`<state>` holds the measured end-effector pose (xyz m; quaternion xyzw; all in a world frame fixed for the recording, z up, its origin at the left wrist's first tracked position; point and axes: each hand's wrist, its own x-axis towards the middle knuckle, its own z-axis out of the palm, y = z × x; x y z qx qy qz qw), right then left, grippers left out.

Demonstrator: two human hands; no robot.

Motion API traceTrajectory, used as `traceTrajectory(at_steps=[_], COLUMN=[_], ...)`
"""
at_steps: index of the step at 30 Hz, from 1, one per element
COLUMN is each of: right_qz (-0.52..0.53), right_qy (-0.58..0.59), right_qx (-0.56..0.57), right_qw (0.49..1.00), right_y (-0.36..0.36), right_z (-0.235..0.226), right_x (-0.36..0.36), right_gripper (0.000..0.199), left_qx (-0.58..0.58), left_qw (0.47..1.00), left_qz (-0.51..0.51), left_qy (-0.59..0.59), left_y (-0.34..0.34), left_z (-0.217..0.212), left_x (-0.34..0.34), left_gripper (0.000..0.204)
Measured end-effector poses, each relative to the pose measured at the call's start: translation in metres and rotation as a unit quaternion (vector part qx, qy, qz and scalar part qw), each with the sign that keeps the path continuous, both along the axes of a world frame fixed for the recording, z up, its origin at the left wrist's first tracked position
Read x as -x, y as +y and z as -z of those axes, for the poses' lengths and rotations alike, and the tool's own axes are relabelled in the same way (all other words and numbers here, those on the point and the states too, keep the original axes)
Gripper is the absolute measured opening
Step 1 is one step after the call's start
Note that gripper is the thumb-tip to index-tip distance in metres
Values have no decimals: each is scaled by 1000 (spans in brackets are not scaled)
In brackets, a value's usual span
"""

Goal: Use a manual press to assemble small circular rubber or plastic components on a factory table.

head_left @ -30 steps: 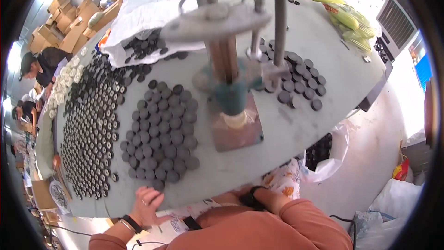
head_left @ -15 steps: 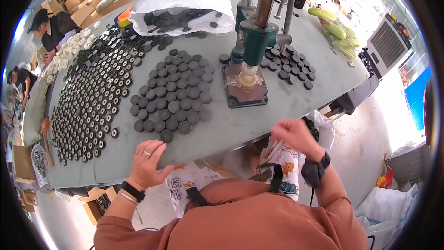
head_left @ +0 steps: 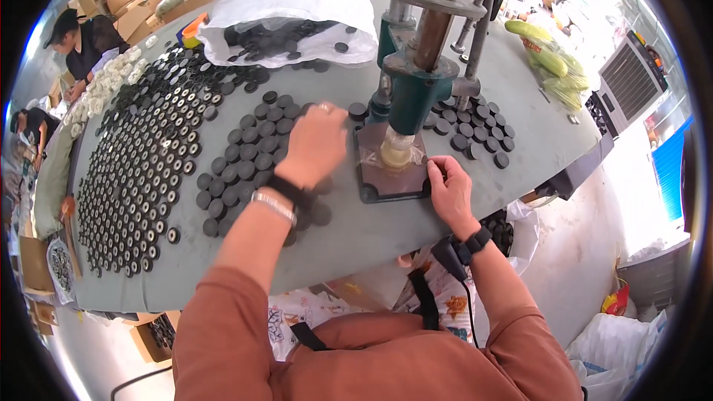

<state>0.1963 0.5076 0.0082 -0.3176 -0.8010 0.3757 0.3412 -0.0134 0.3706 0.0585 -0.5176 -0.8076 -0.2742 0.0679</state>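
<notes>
A green press (head_left: pixel 416 82) with a pale translucent tip above its base plate (head_left: pixel 375 189) stands on the table before me. My left hand (head_left: pixel 318 147) is over the right side of a patch of round black discs (head_left: pixel 249 152), its fingers smeared by motion. At the right edge of the base plate is my right hand (head_left: pixel 450 191), thumb and forefinger drawn together; whatever they pinch is too small to make out. One black disc (head_left: pixel 358 111) lies just left of the press. More black discs (head_left: pixel 475 128) are grouped to its right.
Ring-centred black pieces (head_left: pixel 137 193) cover the table's left side. A white sack (head_left: pixel 290 0) spills black parts at the back. Green vegetables in a plastic bag (head_left: pixel 553 63) lie at the far right. Other people (head_left: pixel 96 44) work at left and far back, near cardboard boxes (head_left: pixel 137 0).
My left hand has moved from the table's front edge up and right over the black discs. My right hand has come from the front edge to the base plate. The view has shifted slightly.
</notes>
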Motion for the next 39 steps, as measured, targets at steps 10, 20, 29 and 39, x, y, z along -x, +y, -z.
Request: traceTrajectory(at_steps=[10, 20, 29, 39], right_qz=[-40, -23, -13, -17], right_qy=[41, 26, -4, -5], right_qx=[22, 18, 11, -17], right_qw=[998, 999, 1000, 1000], right_y=[1, 0, -3, -2], right_z=[-1, -1, -2, -4], right_x=[2, 2, 4, 6], right_gripper=[10, 11, 10, 10], left_qx=[40, 27, -65, -119], left_qw=[977, 935, 839, 723], left_qz=[207, 75, 91, 144], left_qy=[-28, -345, -532, -665], left_y=[78, 36, 29, 25], left_z=[42, 9, 15, 5], left_x=[77, 88, 95, 93], left_gripper=[26, 41, 37, 43])
